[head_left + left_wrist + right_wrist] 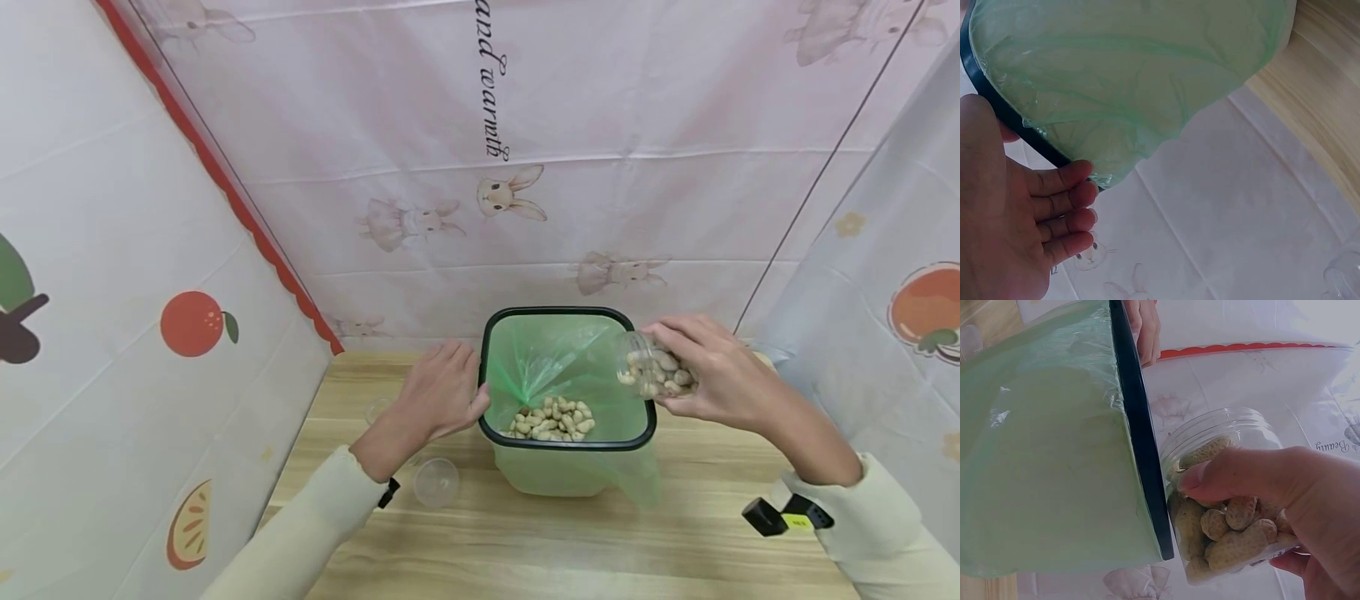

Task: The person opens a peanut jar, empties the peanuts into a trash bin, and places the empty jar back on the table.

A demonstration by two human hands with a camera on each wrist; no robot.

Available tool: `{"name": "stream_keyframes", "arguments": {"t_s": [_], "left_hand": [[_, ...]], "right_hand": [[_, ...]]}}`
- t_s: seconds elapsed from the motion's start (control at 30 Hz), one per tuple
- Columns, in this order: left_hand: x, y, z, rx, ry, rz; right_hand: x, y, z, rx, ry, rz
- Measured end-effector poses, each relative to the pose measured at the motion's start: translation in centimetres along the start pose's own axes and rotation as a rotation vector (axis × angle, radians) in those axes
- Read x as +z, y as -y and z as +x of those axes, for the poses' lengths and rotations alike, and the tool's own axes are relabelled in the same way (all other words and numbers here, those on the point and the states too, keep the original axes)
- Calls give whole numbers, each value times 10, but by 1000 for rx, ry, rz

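Note:
A trash bin with a black rim point(567, 446) and a green plastic liner point(1147, 75) stands on the table, with a heap of unshelled peanuts point(555, 419) at its bottom. My left hand point(442, 387) holds the bin's left edge, the thumb by the rim and the fingers point(1063, 181) bent along its outer side. On the opposite side, my right hand point(712, 367) grips a clear plastic jar point(1241, 425). The jar lies tipped on its side, its open mouth over the right rim and facing into the bin. Several peanuts point(1235, 544) are still inside the jar.
A clear round lid point(437, 482) lies on the wooden table point(525, 542) left of the bin. Another clear plastic item point(378, 408) is partly hidden behind the left wrist. Printed cloth walls point(420, 125) enclose the table at the back and both sides.

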State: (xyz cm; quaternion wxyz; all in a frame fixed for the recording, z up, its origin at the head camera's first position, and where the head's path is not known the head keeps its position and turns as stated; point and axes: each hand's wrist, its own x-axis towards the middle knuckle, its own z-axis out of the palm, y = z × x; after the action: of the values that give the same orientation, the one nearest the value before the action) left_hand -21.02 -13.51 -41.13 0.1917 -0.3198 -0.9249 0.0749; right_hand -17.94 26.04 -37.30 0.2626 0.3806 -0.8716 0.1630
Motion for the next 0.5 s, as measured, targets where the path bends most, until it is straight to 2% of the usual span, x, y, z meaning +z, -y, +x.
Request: {"name": "stream_keyframes", "arguments": {"t_s": [0.27, 0.5], "left_hand": [[-1, 0, 0, 23, -13, 44], [0, 0, 0, 39, -37, 60]], "right_hand": [[-2, 1, 2, -39, -1, -10], [-3, 3, 5, -39, 27, -19]]}}
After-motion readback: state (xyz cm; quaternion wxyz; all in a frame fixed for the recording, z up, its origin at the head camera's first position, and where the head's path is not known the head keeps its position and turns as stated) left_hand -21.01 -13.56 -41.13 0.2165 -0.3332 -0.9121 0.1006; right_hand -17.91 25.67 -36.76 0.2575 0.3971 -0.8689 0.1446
